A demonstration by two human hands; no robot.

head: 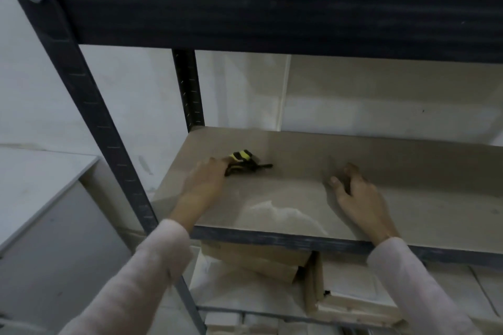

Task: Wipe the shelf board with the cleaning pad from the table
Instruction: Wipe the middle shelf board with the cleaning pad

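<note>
Head view: dusty shelf board (299, 198), pale walls.

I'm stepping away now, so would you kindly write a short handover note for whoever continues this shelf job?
Left hand: on the shelf board, fingertips touching a yellow-and-black tool; whether it grips it is unclear.
Right hand: on the board, fingers curled; blurred, nothing visible in it.
Cleaning pad: not seen in this view.
A pale smear lies near the board's front edge.
Left: shift the tool, fetch the pad, wipe the board.
</note>
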